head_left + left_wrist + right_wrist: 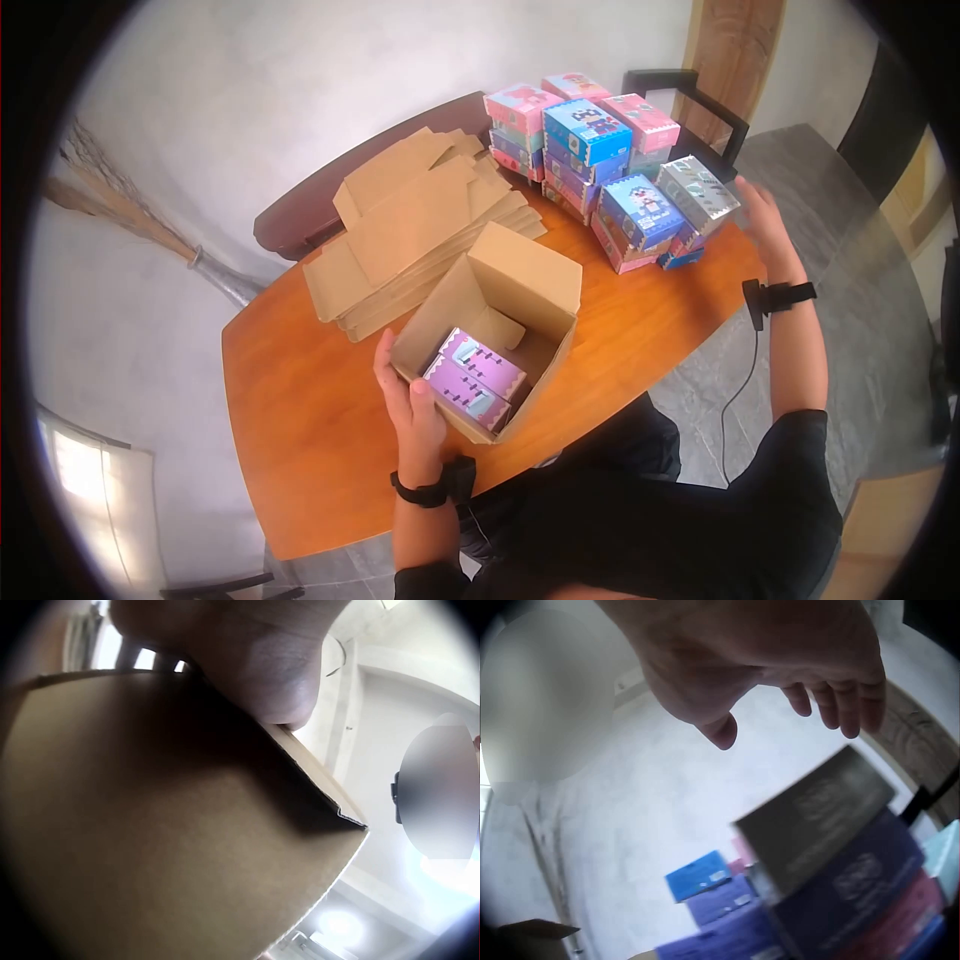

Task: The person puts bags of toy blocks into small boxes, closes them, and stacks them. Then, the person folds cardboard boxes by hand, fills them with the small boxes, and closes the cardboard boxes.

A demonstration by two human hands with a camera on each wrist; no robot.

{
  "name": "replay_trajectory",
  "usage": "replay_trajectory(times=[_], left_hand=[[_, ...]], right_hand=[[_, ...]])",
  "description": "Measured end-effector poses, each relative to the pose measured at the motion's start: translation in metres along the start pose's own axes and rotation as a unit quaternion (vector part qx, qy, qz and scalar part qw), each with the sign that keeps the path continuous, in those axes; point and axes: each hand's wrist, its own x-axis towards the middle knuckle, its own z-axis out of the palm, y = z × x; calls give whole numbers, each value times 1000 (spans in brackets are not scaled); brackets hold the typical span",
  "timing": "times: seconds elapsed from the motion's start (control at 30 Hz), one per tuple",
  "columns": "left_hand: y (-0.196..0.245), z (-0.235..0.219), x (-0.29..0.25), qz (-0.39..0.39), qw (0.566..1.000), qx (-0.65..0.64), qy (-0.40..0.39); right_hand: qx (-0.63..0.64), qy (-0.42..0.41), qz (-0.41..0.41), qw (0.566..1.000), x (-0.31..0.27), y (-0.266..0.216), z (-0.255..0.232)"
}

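Note:
An open cardboard box stands tilted on the wooden table, two purple patterned small boxes lying side by side inside it. My left hand holds its near left corner, thumb at the rim and fingers along the outer side. In the left wrist view the thumb presses the brown cardboard edge. My right hand, fingers extended and holding nothing, is just right of a silver-grey small box on a stack. The right wrist view has that hand above the grey box.
Flattened cardboard pieces lie piled at the back left of the table. Stacks of pink and blue printed boxes stand at the back right. Beyond them are chairs, and a vase with dried branches stands left.

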Motion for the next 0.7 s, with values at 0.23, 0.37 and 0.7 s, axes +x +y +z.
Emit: replay_trajectory(times=[0.23,0.37,0.7], left_hand=[[-4,0,1,5,1000,-8,3],[-6,-2,2,11,1000,6,-7],[-4,-1,2,15,1000,3,0]], right_hand=[[-99,-265,206,937,-28,-38,-2],[-12,-256,249,934,-31,-37,9],[227,-172,231,930,-18,6,12]])
